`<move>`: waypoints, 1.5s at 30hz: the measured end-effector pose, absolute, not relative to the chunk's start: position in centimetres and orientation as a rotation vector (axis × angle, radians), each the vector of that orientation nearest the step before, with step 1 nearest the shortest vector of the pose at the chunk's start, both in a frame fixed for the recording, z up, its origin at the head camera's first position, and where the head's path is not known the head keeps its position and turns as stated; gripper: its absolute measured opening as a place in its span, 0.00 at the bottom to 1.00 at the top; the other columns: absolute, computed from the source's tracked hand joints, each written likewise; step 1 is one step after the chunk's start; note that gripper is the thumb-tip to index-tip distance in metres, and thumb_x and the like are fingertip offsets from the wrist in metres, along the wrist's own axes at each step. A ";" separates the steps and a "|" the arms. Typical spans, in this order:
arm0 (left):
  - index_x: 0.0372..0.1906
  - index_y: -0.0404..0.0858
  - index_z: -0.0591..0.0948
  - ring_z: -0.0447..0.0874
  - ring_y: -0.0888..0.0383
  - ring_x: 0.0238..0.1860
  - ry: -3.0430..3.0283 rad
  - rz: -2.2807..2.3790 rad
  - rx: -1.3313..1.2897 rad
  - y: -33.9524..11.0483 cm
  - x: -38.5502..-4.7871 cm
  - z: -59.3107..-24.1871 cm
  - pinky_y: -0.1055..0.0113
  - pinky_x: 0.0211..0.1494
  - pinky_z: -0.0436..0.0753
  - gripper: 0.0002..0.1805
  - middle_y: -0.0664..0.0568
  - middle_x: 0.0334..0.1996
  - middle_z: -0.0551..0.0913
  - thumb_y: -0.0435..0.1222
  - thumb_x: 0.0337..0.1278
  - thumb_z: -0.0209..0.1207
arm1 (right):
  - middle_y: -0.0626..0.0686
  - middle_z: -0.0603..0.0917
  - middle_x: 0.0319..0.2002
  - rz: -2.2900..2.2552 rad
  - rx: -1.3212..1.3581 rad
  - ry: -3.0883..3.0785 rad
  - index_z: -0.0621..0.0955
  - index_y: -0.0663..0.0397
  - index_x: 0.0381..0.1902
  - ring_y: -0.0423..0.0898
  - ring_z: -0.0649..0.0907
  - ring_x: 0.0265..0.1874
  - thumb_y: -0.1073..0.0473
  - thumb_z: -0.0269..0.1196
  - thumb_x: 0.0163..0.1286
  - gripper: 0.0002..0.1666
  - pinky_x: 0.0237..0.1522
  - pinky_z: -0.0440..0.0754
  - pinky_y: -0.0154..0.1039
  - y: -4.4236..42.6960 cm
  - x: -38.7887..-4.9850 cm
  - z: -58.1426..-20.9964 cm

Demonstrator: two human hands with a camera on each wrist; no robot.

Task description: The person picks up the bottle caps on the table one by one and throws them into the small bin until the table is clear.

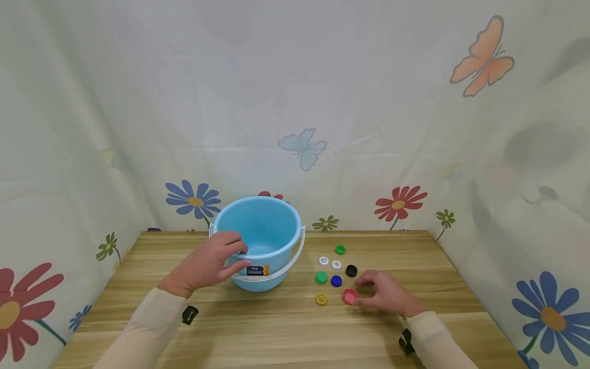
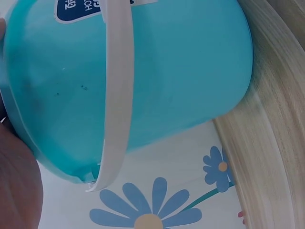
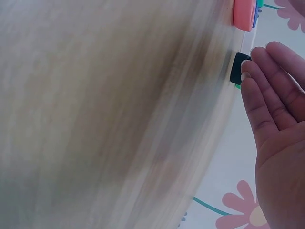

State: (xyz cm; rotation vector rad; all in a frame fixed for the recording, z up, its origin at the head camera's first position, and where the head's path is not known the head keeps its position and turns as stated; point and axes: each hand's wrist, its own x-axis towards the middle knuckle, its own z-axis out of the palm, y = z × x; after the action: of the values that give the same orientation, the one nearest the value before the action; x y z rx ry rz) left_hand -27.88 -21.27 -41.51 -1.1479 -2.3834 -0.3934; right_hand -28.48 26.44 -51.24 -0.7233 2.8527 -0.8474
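Observation:
The light blue bucket (image 1: pixel 272 261) (image 2: pixel 186 62) stands on the table, tilt uncertain. My left hand (image 1: pixel 209 261) (image 2: pixel 19 176) grips its near left rim, with fingers over the edge and thumb outside. The white handle (image 1: pixel 295 256) (image 2: pixel 119 86) hangs down the near side. My right hand (image 1: pixel 384 293) (image 3: pixel 281 133) is at the right edge of the pink cap (image 1: pixel 350 296) (image 3: pixel 244 15), its fingers fairly straight; whether the thumb touches the cap cannot be told. Just beyond the fingers lies a black cap (image 1: pixel 352 270) (image 3: pixel 238 69).
Right of the bucket lie green caps (image 1: pixel 340 249) (image 1: pixel 321 278), white caps (image 1: pixel 324 261) (image 1: pixel 337 265), a blue cap (image 1: pixel 336 281) and a yellow cap (image 1: pixel 321 299). The wooden table (image 1: pixel 276 333) ends at a flowered curtain (image 1: pixel 239 102) behind and at both sides.

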 end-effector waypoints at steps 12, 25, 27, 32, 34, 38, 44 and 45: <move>0.40 0.51 0.82 0.72 0.64 0.42 -2.365 -0.406 -1.167 -21.4 -28.0 -41.4 0.58 0.47 0.81 0.11 0.62 0.36 0.74 0.44 0.56 0.72 | 0.43 0.88 0.44 -0.864 -0.718 2.836 0.86 0.49 0.47 0.41 0.85 0.44 0.41 0.77 0.56 0.26 0.50 0.85 0.41 26.5 -28.6 -51.4; 0.39 0.52 0.81 0.70 0.64 0.42 -2.357 -0.434 -1.193 -21.4 -28.0 -41.2 0.58 0.47 0.79 0.11 0.62 0.35 0.73 0.43 0.55 0.73 | 0.43 0.87 0.45 -0.852 -0.688 2.820 0.86 0.48 0.47 0.40 0.85 0.46 0.42 0.78 0.55 0.26 0.51 0.85 0.42 26.0 -28.6 -51.7; 0.39 0.52 0.81 0.70 0.64 0.42 -2.361 -0.431 -1.189 -21.4 -28.0 -41.2 0.58 0.47 0.80 0.11 0.62 0.35 0.73 0.44 0.55 0.73 | 0.43 0.87 0.45 -0.840 -0.672 2.827 0.86 0.48 0.48 0.40 0.85 0.46 0.43 0.79 0.55 0.27 0.52 0.85 0.43 25.9 -28.6 -51.8; 0.38 0.52 0.82 0.71 0.63 0.42 -2.379 -0.423 -1.176 -21.2 -27.9 -41.0 0.58 0.47 0.80 0.11 0.62 0.35 0.73 0.45 0.54 0.73 | 0.45 0.87 0.45 -0.823 -0.652 2.827 0.86 0.51 0.48 0.41 0.84 0.46 0.44 0.80 0.54 0.27 0.52 0.84 0.44 25.6 -28.6 -51.5; 0.38 0.52 0.82 0.70 0.63 0.42 -2.385 -0.415 -1.174 -21.2 -27.9 -40.9 0.58 0.46 0.80 0.11 0.62 0.35 0.73 0.45 0.54 0.73 | 0.45 0.86 0.44 -0.825 -0.655 2.818 0.86 0.51 0.47 0.42 0.84 0.45 0.45 0.80 0.54 0.27 0.52 0.84 0.45 25.4 -28.5 -51.4; 0.38 0.52 0.82 0.70 0.64 0.42 -2.386 -0.410 -1.177 -21.2 -28.0 -40.9 0.59 0.45 0.80 0.11 0.62 0.34 0.73 0.45 0.54 0.74 | 0.44 0.86 0.43 -0.820 -0.660 2.810 0.86 0.50 0.46 0.41 0.83 0.43 0.45 0.80 0.53 0.26 0.51 0.84 0.42 25.2 -28.6 -51.3; 0.37 0.52 0.82 0.70 0.64 0.42 -2.379 -0.427 -1.186 -21.2 -28.0 -40.9 0.59 0.45 0.80 0.11 0.61 0.34 0.73 0.45 0.53 0.74 | 0.43 0.85 0.42 -0.803 -0.661 2.813 0.86 0.48 0.45 0.39 0.83 0.42 0.44 0.80 0.53 0.26 0.49 0.84 0.40 25.2 -28.5 -51.6; 0.37 0.52 0.82 0.70 0.63 0.42 -2.380 -0.429 -1.187 -21.2 -27.9 -40.9 0.59 0.45 0.80 0.11 0.61 0.34 0.73 0.45 0.53 0.74 | 0.43 0.85 0.42 -0.801 -0.663 2.811 0.86 0.48 0.45 0.39 0.82 0.42 0.44 0.80 0.53 0.26 0.49 0.83 0.40 25.2 -28.5 -51.6</move>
State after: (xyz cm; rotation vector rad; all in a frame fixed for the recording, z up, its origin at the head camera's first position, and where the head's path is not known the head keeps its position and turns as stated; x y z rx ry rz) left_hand -27.95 -21.15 -40.88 -1.1866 -2.3799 -0.4286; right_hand -28.50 25.18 -51.60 -0.6631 2.8106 -0.8015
